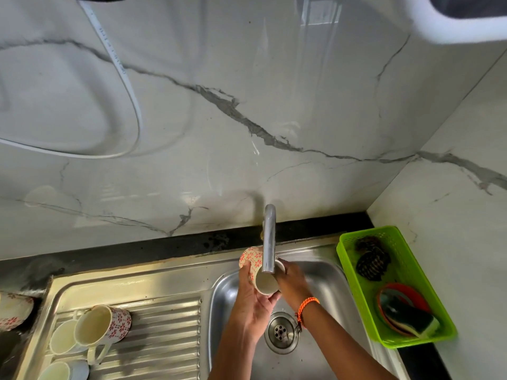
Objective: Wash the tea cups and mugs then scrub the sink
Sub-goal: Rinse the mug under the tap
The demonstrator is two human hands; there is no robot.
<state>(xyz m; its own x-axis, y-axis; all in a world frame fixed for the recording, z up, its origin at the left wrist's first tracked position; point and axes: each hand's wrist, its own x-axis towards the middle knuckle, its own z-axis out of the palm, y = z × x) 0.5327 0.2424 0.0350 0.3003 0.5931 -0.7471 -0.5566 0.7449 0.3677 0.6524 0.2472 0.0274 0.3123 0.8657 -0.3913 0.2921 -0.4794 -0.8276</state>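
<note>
A cream mug with a red flower pattern [253, 260] is held on its side under the steel tap [269, 239], its mouth facing me. My left hand [253, 303] grips it from below and the left. My right hand [292, 281], with an orange cord bracelet at the wrist, holds the mug's rim on the right side. Both hands are over the steel sink bowl [332, 286], above the drain [281, 331]. A flowered mug [109, 325] and several pale cups [61, 338] lie on the ribbed drainboard [164, 338] at the left.
A green plastic basket [356, 275] at the sink's right edge holds dark scourers [371, 263], an orange dish and a green sponge [411, 316]. Another flowered mug [13, 311] lies on the dark counter at far left. A marble wall rises behind.
</note>
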